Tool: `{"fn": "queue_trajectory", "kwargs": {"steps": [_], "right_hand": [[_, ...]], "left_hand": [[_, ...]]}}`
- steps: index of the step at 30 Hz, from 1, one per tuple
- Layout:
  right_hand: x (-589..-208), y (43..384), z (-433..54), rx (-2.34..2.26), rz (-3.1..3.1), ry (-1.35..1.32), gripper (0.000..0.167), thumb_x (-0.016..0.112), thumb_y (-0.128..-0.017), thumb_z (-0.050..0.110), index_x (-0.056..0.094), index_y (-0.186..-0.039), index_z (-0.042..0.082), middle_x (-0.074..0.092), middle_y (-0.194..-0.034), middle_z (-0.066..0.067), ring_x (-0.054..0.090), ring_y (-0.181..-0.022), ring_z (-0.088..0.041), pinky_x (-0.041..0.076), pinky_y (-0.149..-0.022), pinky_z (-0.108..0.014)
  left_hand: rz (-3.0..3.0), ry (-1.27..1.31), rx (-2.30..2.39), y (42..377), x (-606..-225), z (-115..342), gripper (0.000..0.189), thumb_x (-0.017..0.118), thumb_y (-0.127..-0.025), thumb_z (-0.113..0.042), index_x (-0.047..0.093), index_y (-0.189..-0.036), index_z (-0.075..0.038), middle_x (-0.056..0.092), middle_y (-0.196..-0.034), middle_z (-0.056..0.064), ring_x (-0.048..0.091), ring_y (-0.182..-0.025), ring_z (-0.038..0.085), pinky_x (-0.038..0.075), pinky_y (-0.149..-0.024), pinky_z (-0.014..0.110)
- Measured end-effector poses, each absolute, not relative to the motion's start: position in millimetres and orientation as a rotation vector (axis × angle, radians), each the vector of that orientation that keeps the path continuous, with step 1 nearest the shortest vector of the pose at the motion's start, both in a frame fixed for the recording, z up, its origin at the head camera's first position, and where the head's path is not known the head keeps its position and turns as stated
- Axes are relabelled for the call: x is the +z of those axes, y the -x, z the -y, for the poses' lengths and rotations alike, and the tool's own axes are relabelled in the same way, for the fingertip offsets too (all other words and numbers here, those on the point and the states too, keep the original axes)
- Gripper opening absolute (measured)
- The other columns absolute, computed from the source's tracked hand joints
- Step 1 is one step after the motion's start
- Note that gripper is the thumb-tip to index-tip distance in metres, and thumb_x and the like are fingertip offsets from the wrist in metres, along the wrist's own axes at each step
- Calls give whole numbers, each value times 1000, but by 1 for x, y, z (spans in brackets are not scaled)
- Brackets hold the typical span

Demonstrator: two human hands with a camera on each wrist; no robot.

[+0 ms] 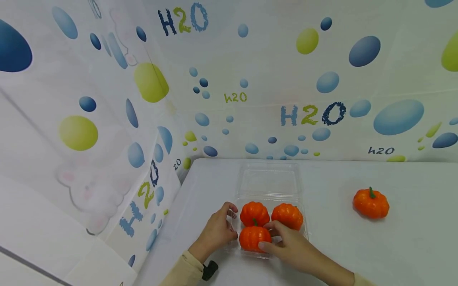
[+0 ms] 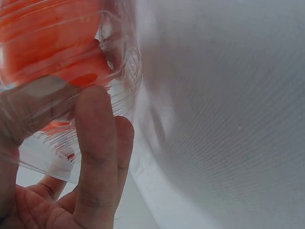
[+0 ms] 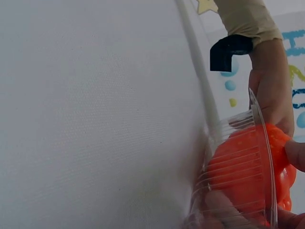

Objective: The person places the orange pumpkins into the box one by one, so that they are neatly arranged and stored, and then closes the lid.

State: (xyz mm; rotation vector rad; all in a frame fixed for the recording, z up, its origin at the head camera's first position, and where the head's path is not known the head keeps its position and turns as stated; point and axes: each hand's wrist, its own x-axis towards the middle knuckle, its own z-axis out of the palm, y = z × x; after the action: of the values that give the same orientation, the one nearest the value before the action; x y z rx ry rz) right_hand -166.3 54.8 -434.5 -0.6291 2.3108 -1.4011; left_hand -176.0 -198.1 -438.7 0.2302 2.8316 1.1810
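Observation:
A clear plastic clamshell box (image 1: 270,198) lies on the table with its lid folded back. In it are three small orange toy pumpkins: one at the front left (image 1: 255,239), one behind it (image 1: 254,213) and one at the back right (image 1: 287,216). My right hand (image 1: 288,246) holds the front-left pumpkin between thumb and fingers, inside the box. At the box's left wall, my left hand (image 1: 216,228) grips the side with curled fingers. The left wrist view shows those fingers (image 2: 95,152) against the ribbed plastic, with orange behind it.
Another orange pumpkin (image 1: 371,203) with a green stem sits on the white table (image 1: 340,246) to the right. A patterned wall sheet (image 1: 257,79) rises behind the table and along its left side. A black strap piece (image 1: 210,270) is by the left sleeve.

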Motion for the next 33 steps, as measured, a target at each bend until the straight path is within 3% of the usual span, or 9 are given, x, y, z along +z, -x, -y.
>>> {"fn": "queue_trajectory", "kwargs": {"steps": [15, 22, 29, 33], "right_hand": [[-435, 166, -55, -1380, -2330, 622, 56, 74, -91, 42, 57, -129, 4, 66, -125, -9, 66, -108, -29, 58, -82, -45], [-435, 163, -59, -1373, -2318, 634, 62, 73, -91, 43, 54, -135, 4, 60, -135, -14, 71, -97, -22, 59, -81, -42], [-428, 157, -64, -1262, -2420, 597, 73, 72, -88, 55, 51, -140, 8, 58, -140, -13, 67, -107, -23, 56, -86, -49], [-424, 154, -70, -1282, -2441, 581, 72, 73, -88, 53, 52, -141, 9, 59, -139, -10, 65, -111, -27, 56, -88, -49]], "left_hand": [[-2832, -220, 1172, 175, -439, 198, 61, 79, -71, 6, 49, -121, -9, 60, -111, 12, 53, -62, 14, 51, -54, 27], [-2830, -220, 1181, 177, -441, 200, 60, 78, -70, 6, 49, -120, -10, 60, -109, 10, 53, -61, 13, 50, -54, 27], [-2828, -217, 1178, 179, -443, 201, 60, 78, -70, 6, 49, -121, -10, 60, -108, 8, 54, -62, 14, 51, -54, 27], [-2825, -222, 1179, 179, -444, 201, 60, 77, -71, 6, 49, -121, -10, 60, -108, 8, 54, -61, 14, 51, -54, 28]]}}
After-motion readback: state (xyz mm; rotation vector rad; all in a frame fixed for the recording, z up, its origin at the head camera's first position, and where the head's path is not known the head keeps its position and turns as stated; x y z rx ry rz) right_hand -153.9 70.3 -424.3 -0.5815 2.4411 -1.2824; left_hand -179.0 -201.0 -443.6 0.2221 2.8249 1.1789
